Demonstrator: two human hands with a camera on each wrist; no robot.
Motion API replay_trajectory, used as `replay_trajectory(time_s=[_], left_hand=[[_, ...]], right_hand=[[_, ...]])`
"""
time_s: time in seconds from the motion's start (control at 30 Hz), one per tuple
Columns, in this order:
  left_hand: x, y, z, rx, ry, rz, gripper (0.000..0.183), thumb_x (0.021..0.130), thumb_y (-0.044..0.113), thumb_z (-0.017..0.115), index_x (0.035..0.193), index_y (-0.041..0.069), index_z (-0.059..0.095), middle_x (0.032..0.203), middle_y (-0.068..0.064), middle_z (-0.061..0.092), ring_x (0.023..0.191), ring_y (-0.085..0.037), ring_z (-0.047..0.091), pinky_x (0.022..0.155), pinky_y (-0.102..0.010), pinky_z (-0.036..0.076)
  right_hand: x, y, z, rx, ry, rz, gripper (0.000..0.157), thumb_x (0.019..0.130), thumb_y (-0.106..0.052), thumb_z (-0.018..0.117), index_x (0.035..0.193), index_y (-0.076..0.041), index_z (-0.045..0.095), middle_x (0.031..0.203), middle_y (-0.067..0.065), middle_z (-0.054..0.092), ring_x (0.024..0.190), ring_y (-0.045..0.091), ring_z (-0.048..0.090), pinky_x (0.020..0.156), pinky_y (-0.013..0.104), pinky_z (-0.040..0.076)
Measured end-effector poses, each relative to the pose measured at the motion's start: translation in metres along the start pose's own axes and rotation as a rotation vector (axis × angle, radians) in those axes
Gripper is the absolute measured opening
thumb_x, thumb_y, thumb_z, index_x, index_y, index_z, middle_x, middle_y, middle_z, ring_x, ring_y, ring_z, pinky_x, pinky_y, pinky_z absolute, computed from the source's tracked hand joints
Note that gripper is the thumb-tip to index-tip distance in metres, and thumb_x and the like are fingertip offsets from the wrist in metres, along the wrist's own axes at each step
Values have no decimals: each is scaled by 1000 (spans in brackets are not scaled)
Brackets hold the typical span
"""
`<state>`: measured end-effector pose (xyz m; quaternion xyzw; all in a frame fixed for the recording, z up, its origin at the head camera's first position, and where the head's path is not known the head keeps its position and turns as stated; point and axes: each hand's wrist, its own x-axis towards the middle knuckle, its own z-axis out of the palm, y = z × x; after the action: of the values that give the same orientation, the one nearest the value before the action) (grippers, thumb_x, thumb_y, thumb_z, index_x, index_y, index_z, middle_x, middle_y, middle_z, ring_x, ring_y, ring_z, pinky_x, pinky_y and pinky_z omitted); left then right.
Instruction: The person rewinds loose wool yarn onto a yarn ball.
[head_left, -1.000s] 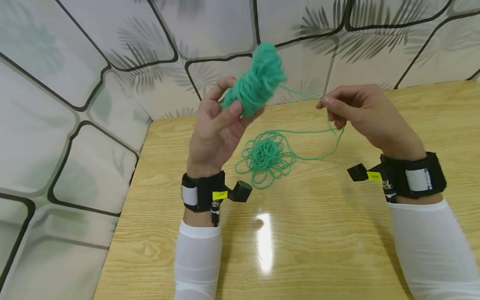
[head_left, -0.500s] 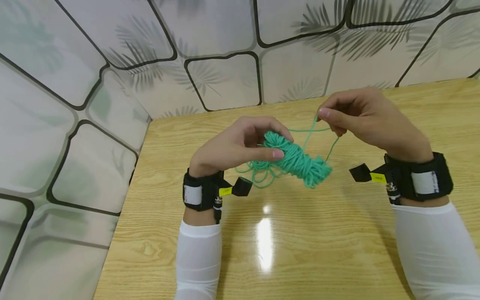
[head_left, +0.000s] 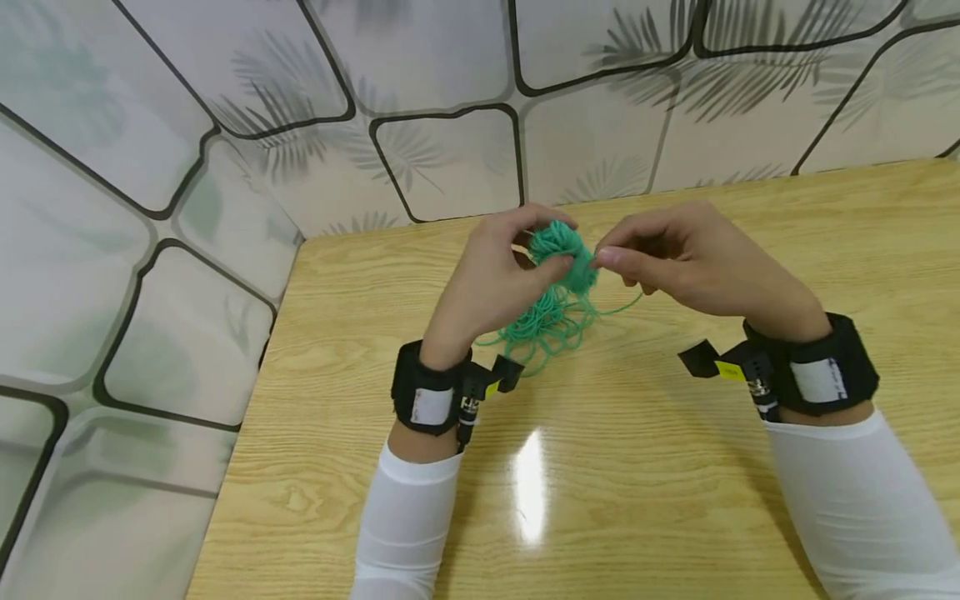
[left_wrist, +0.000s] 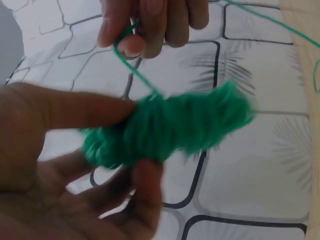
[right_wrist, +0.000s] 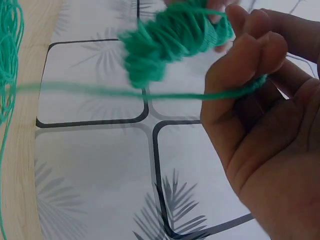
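A bundle of green yarn (head_left: 562, 246) is gripped between the thumb and fingers of my left hand (head_left: 491, 279), above the table. My right hand (head_left: 678, 258) pinches the yarn strand (left_wrist: 135, 70) close beside the bundle; in the left wrist view that strand runs from its fingers to the bundle's middle. From my right hand a length of yarn (right_wrist: 150, 95) also trails off toward the table in the right wrist view. Below the hands lies a loose, looped pile of the same yarn (head_left: 543, 329), partly hidden by the left hand and the bundle.
The light wood table (head_left: 600, 483) meets a patterned wall (head_left: 592, 142) at its back edge and another patterned wall panel (head_left: 180, 333) at its left. Each wrist wears a black strap with a small camera (head_left: 701, 358).
My left hand has swung the bundle down from upright, turning it over. My right hand has come left, closer to the bundle, still pinching the strand. The loose pile stays on the table.
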<state>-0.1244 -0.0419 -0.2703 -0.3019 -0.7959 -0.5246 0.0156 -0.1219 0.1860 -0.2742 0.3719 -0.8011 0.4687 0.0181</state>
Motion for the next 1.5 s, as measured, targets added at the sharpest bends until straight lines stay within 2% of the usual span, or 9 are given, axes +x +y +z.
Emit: replay_trajectory(time_s=[0.1, 0.2, 0.43, 0.67, 0.9, 1.1, 1.3, 1.4, 1.5], left_hand=[[-2, 1, -3, -182, -244, -5, 24, 87, 17, 62, 110, 8, 60, 97, -4, 61, 84, -17, 58, 73, -35, 48], [-4, 1, -6, -451, -330, 1, 24, 88, 12, 59, 110, 4, 57, 93, -13, 60, 83, -25, 57, 75, -42, 48], [-1, 5, -7, -852, -42, 48, 28, 87, -4, 53, 114, 0, 48, 105, -14, 47, 87, -22, 56, 88, -48, 43], [-1, 19, -3, -328, 228, 29, 28, 89, 3, 54, 116, -4, 56, 117, -13, 52, 96, -20, 54, 83, -35, 47], [-3, 22, -5, -195, -68, -12, 23, 84, 9, 65, 104, 0, 58, 97, -10, 58, 71, -18, 52, 63, -31, 45], [-5, 17, -8, -447, -247, 114, 17, 82, 4, 65, 95, 2, 55, 100, -13, 55, 88, -25, 53, 66, -38, 46], [3, 5, 0, -572, 194, 101, 16, 81, 7, 66, 93, 3, 56, 101, -12, 55, 88, -24, 55, 75, -38, 47], [7, -2, 2, -335, 405, 102, 22, 80, 14, 69, 94, 3, 57, 97, -9, 55, 82, -21, 55, 71, -34, 46], [6, -7, 2, -62, 437, 57, 24, 79, 17, 71, 95, 4, 59, 95, -5, 59, 81, -15, 56, 71, -29, 45]], right_hand=[[-2, 0, -4, 36, 67, 27, 13, 89, -6, 57, 94, -11, 67, 76, 6, 56, 57, 16, 47, 49, 29, 38], [-3, 0, -4, 125, 124, 64, 9, 88, -6, 58, 91, -6, 66, 75, 10, 55, 59, 19, 48, 52, 30, 40], [4, 2, 5, 197, 151, 52, 11, 88, -5, 57, 92, -6, 67, 73, 12, 58, 61, 19, 50, 55, 28, 43], [1, -6, 5, -104, 42, -18, 14, 89, -14, 58, 97, -22, 67, 84, -8, 61, 65, 10, 53, 57, 25, 43], [-7, -24, -9, -116, 192, -22, 13, 86, -3, 60, 92, -12, 67, 80, 1, 62, 63, 12, 52, 56, 24, 42], [-2, -10, -5, 104, 258, -10, 9, 85, 1, 59, 87, -3, 66, 73, 11, 57, 57, 16, 48, 53, 26, 40], [6, 2, 9, 32, 94, -5, 18, 94, -10, 50, 90, -14, 67, 66, 2, 52, 52, 14, 43, 52, 27, 39], [7, -3, 14, -103, -18, 1, 18, 96, -20, 48, 91, -22, 65, 70, -5, 53, 53, 10, 43, 51, 27, 39], [4, -10, 13, -160, -57, -26, 14, 94, -20, 52, 93, -25, 64, 74, -9, 55, 58, 8, 47, 52, 27, 40]])
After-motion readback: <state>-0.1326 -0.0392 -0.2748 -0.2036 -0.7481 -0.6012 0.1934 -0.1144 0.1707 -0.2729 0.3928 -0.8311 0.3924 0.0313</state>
